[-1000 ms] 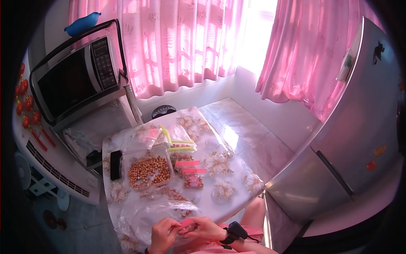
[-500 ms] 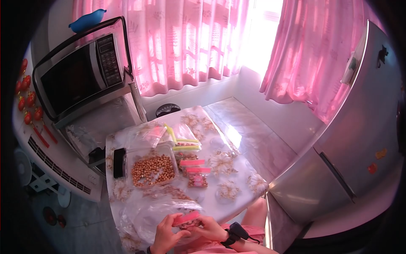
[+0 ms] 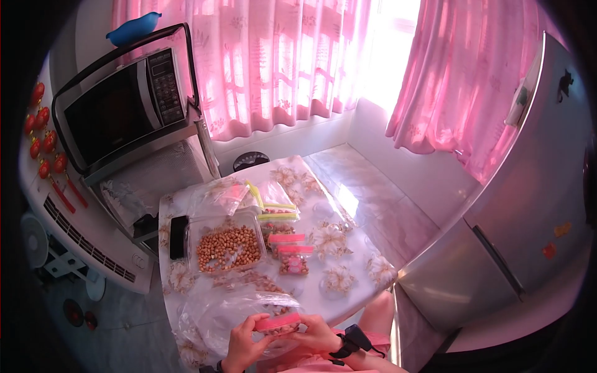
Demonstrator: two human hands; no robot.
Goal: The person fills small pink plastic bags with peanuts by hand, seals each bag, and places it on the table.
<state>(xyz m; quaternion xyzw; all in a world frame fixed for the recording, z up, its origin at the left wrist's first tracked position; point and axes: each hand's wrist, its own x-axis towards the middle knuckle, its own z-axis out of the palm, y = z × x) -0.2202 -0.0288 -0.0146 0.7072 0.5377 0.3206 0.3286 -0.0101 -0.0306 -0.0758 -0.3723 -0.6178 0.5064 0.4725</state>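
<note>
Between my two hands, over the near edge of the table, is a small clear zip bag (image 3: 278, 324) with a pink-red closure strip and nuts inside. My left hand (image 3: 245, 342) grips its left end, thumb below and fingers at the strip. My right hand (image 3: 319, 336) closes on the right end from below. Just behind lies a large crumpled clear plastic bag (image 3: 208, 314) with some nuts in it. Beyond that, a clear plastic box (image 3: 194, 260) holds many brown nuts (image 3: 229, 247). Filled pink-topped zip bags (image 3: 294, 261) lie to its right.
Green-topped zip bags (image 3: 278, 217) and loose clear bags (image 3: 217, 198) lie farther back on the flowered tablecloth (image 3: 339, 283). A black phone-like slab (image 3: 178, 237) is left of the box. A microwave (image 3: 118, 109) on a rack stands left, a fridge (image 3: 497, 211) right.
The zip bag between my hands has turned so its pink strip lies more level and shows wider. My right hand has shifted slightly right. The whole view has moved a little.
</note>
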